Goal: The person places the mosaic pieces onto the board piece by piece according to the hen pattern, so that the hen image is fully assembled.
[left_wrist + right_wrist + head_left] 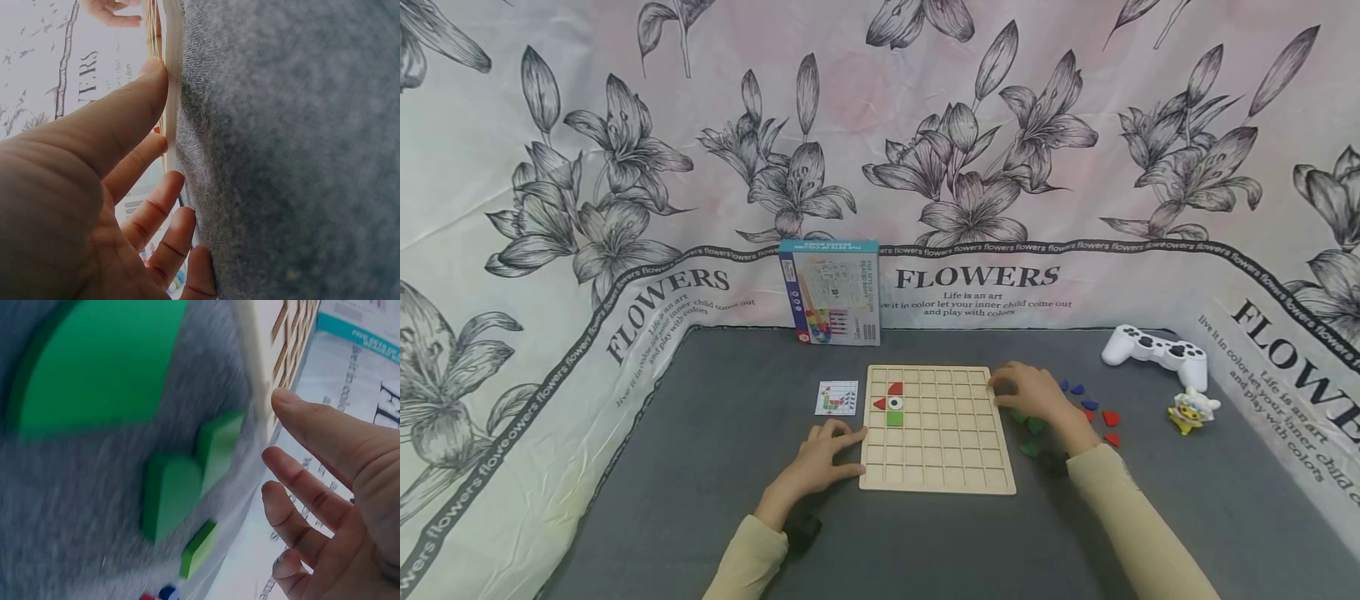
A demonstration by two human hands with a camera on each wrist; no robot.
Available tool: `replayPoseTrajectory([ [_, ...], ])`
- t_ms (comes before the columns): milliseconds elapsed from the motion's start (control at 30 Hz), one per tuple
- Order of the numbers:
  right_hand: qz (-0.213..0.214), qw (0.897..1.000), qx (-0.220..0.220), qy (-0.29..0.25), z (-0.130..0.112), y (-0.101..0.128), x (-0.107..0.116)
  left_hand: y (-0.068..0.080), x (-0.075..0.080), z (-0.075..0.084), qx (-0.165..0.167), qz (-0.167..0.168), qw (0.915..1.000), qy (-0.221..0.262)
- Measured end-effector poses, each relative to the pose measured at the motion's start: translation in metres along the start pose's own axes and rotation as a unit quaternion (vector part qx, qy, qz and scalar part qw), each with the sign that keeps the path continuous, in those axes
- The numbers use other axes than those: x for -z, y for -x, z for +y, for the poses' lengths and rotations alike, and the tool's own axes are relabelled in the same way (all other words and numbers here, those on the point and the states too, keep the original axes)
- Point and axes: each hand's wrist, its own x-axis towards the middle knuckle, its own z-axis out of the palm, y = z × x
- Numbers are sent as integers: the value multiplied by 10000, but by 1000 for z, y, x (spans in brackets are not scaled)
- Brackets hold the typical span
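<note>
A left hand (823, 458) rests flat, fingers spread, against the near left edge of a wooden grid board (936, 467). The right hand (1030, 393), fingers loosely apart and holding nothing, hovers at the board's far right edge, above green pieces (1033, 427).

You worked at a table (715, 467) covered in a dark grey felt-like cloth, which ran from the near edge back to the backdrop. Behind it and along both sides hung a pale fabric backdrop (1075, 100) printed with large grey-black lilies on a white and faintly pink ground. A dark curved band (1000, 247) repeating the word "flowers" crossed it just above the table, with bigger "FLOWERS" lettering (977, 277) and a smaller line of text beneath. The fabric lay creased and slack at your left. The light was soft and even, with hardly any shadow.
</note>
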Motion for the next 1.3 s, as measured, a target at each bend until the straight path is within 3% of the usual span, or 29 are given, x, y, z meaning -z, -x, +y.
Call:
replayPoseTrajectory([
  [667, -222, 9982, -559, 57, 48, 13, 17, -1, 0, 1, 72, -51, 10000, 23],
  [1300, -782, 9933, -836, -180, 48, 17, 24, -1, 1, -1, 64, -51, 10000, -31],
])
